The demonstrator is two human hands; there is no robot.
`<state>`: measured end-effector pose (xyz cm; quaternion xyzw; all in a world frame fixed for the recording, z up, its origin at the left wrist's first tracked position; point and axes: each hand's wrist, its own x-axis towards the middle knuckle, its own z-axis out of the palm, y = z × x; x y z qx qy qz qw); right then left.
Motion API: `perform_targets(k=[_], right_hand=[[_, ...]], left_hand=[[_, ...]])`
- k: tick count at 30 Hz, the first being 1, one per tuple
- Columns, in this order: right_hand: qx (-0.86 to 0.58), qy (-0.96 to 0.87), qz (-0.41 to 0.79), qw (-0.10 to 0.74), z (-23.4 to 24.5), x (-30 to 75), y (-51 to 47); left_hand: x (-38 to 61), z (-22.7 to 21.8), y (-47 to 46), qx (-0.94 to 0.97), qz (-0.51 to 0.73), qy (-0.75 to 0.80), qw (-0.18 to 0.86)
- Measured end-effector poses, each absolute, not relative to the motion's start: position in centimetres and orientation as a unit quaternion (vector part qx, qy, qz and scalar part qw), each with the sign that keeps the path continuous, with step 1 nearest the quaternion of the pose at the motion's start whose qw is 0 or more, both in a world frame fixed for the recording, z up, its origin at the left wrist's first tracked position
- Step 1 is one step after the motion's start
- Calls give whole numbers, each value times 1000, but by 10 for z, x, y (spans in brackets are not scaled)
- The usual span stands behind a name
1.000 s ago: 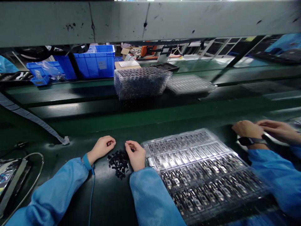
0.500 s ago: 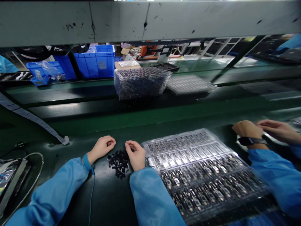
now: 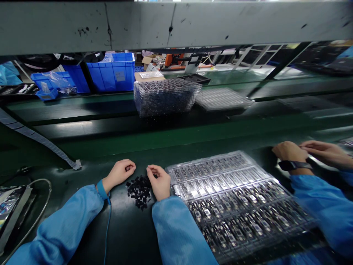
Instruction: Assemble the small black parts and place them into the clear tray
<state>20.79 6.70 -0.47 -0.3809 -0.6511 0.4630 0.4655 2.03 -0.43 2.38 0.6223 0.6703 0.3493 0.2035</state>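
Note:
A small heap of black parts (image 3: pixel 139 190) lies on the dark green bench between my two hands. My left hand (image 3: pixel 119 173) rests just left of the heap, fingers curled into a loose fist around something too small to name. My right hand (image 3: pixel 160 181) sits at the heap's right edge, fingertips pinched together above the parts. Right of it lies a clear plastic tray (image 3: pixel 234 200) with rows of pockets filled with small components. Both my arms are in blue sleeves, and a blue wrist strap with a cord (image 3: pixel 107 217) runs from my left wrist.
A co-worker's two hands (image 3: pixel 306 154) in blue sleeves work at the right edge. A stack of clear trays (image 3: pixel 165 96) and a flat tray (image 3: pixel 222 98) stand beyond the belt. Blue bins (image 3: pixel 110 71) sit at the back left. A grey beam (image 3: pixel 176 24) spans overhead.

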Motion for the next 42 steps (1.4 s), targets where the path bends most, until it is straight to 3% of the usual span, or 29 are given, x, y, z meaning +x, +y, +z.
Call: perform_targets(k=[42], right_hand=[[-381, -648, 467, 466, -1, 208, 66]], left_hand=[[20, 23, -4, 627, 347, 668, 200]])
